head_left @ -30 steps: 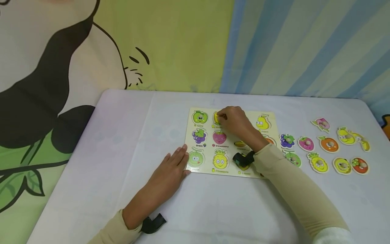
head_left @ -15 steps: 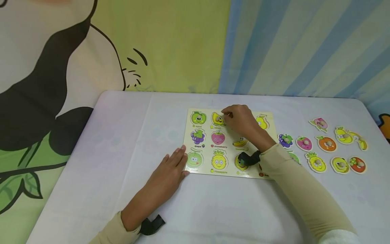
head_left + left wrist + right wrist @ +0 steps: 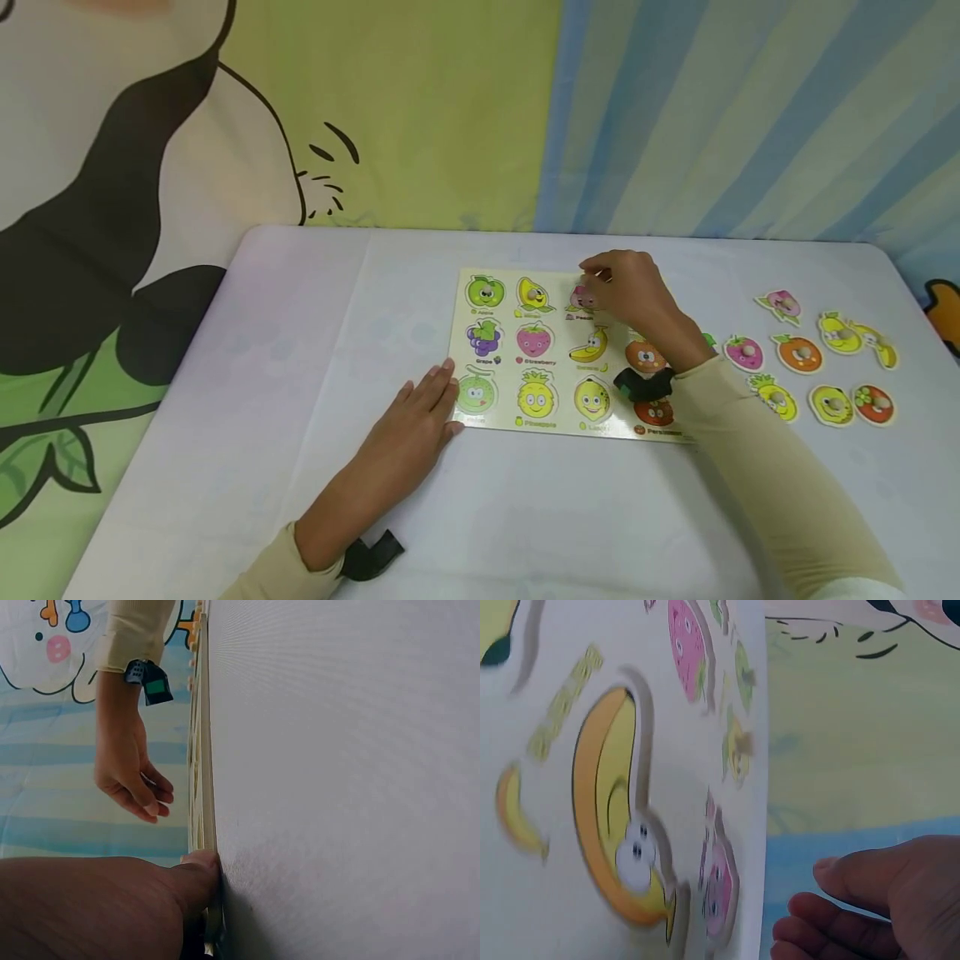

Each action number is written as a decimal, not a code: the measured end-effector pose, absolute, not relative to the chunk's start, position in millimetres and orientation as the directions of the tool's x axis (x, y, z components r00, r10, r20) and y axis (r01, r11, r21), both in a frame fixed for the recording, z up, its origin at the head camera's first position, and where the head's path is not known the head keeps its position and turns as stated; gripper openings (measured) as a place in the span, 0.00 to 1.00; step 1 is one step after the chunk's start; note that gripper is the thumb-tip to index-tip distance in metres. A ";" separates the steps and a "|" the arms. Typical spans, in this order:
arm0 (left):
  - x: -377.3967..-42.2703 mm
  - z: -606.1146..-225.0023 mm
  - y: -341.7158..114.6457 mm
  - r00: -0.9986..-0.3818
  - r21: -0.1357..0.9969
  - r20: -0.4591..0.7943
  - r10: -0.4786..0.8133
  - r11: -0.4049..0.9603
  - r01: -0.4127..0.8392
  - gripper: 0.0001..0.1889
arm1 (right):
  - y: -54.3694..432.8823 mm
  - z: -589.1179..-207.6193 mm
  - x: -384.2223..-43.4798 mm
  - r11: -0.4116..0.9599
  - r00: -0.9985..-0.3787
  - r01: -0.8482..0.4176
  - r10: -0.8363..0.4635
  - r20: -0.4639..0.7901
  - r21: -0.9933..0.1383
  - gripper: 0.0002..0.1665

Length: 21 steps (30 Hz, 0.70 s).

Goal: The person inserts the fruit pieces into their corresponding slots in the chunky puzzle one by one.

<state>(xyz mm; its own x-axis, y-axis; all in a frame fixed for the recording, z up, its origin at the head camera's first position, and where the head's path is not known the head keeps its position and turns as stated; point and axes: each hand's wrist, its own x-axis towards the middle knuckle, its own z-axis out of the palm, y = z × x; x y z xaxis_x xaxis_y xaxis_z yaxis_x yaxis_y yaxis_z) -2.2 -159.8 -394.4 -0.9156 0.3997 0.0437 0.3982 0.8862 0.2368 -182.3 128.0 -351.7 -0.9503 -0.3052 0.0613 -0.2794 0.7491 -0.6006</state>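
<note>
The right hand (image 3: 633, 287) hovers by the peach recess (image 3: 581, 297), fingers loosely bent, holding nothing. Just left of it, the knobbed mango piece (image 3: 533, 295) sits in the fruit puzzle board (image 3: 565, 381). The left hand's (image 3: 416, 421) straight fingers touch the board's left edge.

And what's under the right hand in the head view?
Under the right hand, part of the peach picture shows on the puzzle board; whatever lies just right of it is covered.
</note>
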 end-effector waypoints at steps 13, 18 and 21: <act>-2.9 -394.5 -159.3 -0.914 0.236 0.028 0.405 0.886 0.399 0.31 | 168.4 -349.4 -179.8 0.797 -0.968 -0.239 -0.243 0.068 -0.555 0.17; -2.3 -394.3 -159.2 -0.922 0.235 0.008 0.387 0.895 0.378 0.31 | 179.3 -346.9 -178.6 0.800 -0.970 -0.228 -0.233 0.063 -0.555 0.18; -2.4 -393.5 -158.5 -0.924 0.232 0.010 0.383 0.898 0.375 0.31 | 189.3 -345.4 -178.1 0.812 -0.973 -0.221 -0.222 0.064 -0.541 0.18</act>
<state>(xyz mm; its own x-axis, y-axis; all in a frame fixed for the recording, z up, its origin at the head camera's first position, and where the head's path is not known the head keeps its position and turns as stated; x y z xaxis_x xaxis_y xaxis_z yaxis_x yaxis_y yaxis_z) -2.4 -158.5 -393.5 -0.9235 0.3834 0.0102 0.3751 0.8975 0.2317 -178.1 189.3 -345.4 -0.9729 -0.2223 0.0641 -0.2211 0.8116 -0.5408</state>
